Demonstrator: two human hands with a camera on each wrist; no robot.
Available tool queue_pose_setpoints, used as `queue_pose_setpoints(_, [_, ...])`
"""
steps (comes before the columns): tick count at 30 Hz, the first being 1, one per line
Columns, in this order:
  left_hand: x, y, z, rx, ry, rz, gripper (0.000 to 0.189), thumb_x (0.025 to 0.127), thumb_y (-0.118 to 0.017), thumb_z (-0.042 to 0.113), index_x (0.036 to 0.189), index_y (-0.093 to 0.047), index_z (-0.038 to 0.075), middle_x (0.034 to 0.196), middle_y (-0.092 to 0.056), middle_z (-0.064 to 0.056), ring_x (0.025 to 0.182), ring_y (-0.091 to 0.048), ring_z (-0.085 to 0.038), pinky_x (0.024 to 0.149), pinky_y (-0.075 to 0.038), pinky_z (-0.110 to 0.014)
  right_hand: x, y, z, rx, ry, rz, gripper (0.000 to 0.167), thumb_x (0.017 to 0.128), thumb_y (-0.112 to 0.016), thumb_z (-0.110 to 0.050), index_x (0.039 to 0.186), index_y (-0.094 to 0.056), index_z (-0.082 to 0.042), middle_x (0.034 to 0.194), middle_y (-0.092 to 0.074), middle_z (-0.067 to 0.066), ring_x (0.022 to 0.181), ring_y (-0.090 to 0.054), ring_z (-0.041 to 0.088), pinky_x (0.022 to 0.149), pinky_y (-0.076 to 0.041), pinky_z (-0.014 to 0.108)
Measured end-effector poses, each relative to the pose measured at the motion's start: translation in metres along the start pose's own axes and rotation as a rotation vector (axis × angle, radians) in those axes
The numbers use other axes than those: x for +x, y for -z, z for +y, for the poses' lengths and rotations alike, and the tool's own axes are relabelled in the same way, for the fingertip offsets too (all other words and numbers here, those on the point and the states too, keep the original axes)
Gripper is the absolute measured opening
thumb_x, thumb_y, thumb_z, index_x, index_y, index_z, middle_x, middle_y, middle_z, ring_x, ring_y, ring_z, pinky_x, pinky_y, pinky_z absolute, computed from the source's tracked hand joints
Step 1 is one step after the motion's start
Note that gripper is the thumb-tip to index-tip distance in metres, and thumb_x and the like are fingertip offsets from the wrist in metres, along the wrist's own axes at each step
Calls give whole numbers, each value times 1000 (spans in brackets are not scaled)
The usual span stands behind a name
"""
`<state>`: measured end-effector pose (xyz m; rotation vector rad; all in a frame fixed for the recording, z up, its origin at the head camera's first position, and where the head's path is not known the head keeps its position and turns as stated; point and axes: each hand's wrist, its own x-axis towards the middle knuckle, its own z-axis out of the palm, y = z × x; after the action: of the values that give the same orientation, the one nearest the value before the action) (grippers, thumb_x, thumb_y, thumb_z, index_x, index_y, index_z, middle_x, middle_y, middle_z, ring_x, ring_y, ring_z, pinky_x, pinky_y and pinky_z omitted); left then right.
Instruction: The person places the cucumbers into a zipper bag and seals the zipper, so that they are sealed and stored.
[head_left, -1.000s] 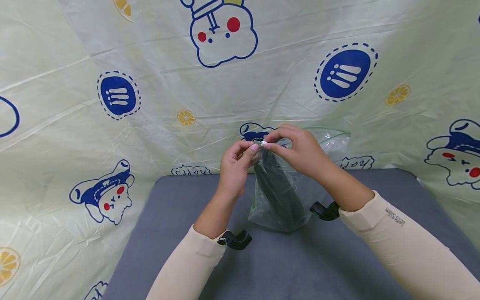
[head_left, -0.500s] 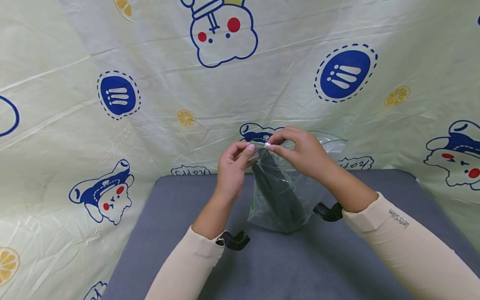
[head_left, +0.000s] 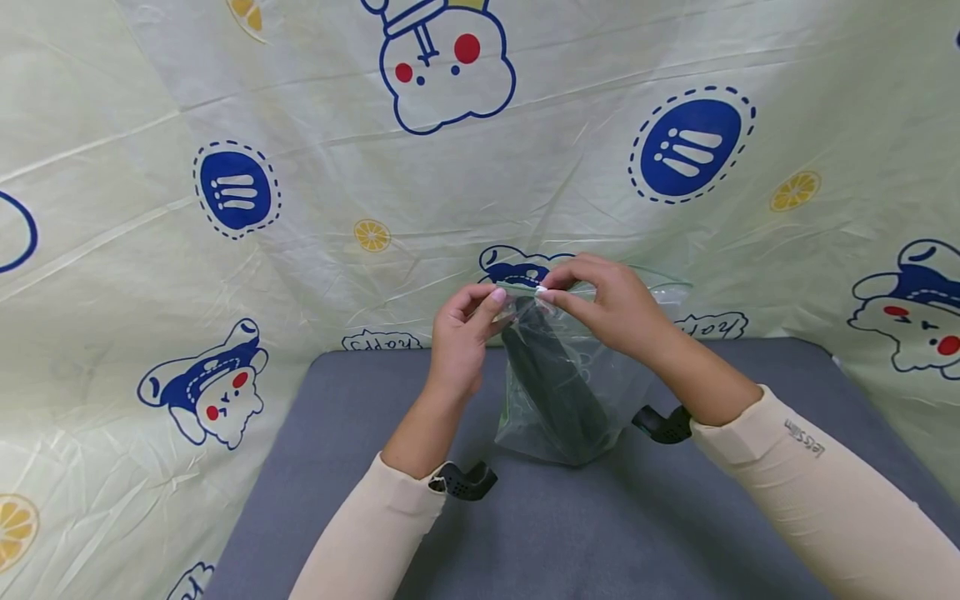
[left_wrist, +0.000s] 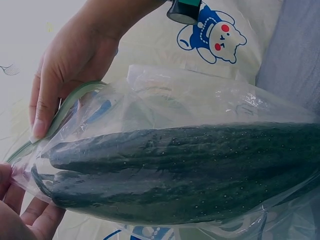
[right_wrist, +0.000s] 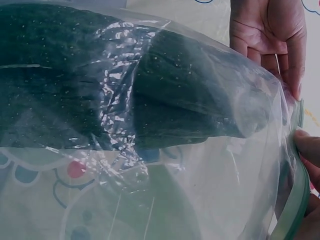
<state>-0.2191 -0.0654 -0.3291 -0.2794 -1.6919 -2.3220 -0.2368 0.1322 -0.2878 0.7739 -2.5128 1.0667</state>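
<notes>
A clear zip bag (head_left: 517,417) with a green closure strip stands on the table, its mouth raised. Inside, dark green cucumbers (left_wrist: 190,170) with pale specks lean lengthwise, stem ends toward the mouth. My left hand (head_left: 459,337) pinches one end of the strip between thumb and forefinger. Beside it, my right hand (head_left: 611,304) pinches the small white slider (head_left: 541,290) on the green strip (right_wrist: 300,200). Rightward of that hand, the bag's mouth still gapes, its green edge curving outward. In the left wrist view the right hand (left_wrist: 75,60) comes from above.
The grey padded table (head_left: 360,433) lies under the bag. Behind it hangs a pale printed curtain (head_left: 315,125) with cartoon figures and orange slices. Black wrist cameras (head_left: 467,482) sit under both cuffs.
My right hand has slid a little rightward along the strip with the slider, and a longer stretch of green strip shows between the hands. My left hand has shifted slightly left.
</notes>
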Motion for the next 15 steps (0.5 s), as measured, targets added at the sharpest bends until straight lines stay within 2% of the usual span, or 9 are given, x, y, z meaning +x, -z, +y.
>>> queue_pose_setpoints(11, [0,1,-1,-8,-8,15,16,97,-63,4,110,-67,-4,92,-68,7,91,-69,-10,88,-62,-36,-2,4,0,-35,5,17,16,93,-73,-17,108,-75,-12,102,-70,6,97,-63,20,89,-58,47])
queue_pose_setpoints(15, [-1,3,-2,-6,-19,25,21,98,-63,4,114,-65,-8,91,-69,8,91,-69,-8,87,-61,-33,-3,5,2,-49,9,20,16,94,-72,-17,108,-74,-11,103,-70,6,98,-63,21,90,-57,48])
